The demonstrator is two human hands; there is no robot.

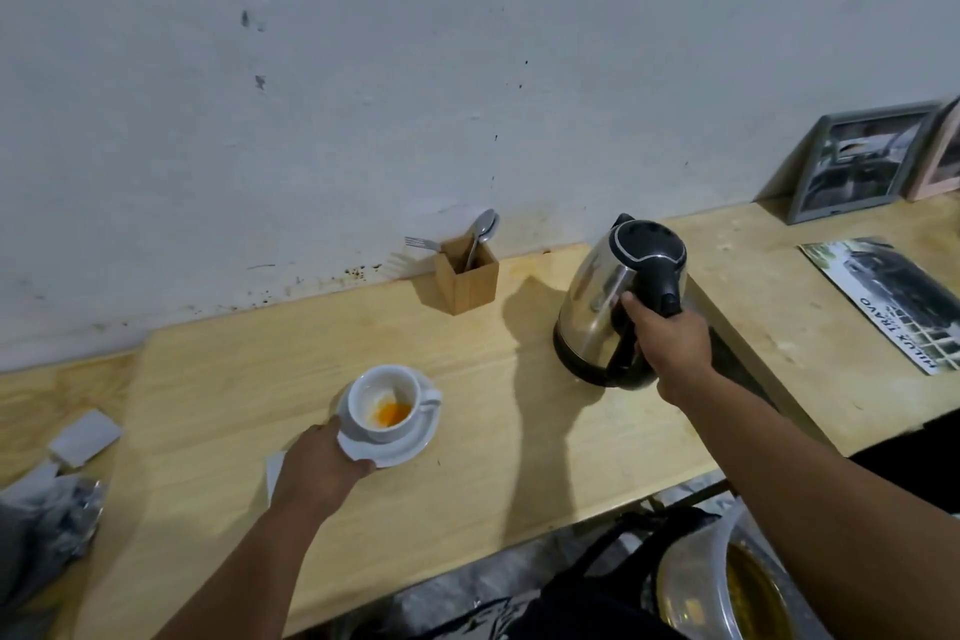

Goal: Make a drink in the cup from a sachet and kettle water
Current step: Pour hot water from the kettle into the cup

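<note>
Cup (383, 403) on its saucer (410, 447), left of the kettle (608, 307) and nearer the table (498, 473) edge; orange powder in the bottom, no water yet. Left hand (322, 465) grips the saucer rim; right hand (670, 343) is clenched round the kettle handle. Risks: spout overshooting the small cup, splash scalding the steadying left hand, saucer sliding.

White cup (383, 403): upright on white saucer (410, 447), handle pointing right, orange powder heaped at bottom, no liquid visible. Saucer on wooden tabletop, near front-left of kettle. Kettle (618, 304): stainless steel body, black lid, black handle, black base ring; upright on tabletop, well right of cup, spout facing wall, lid closed.
</note>
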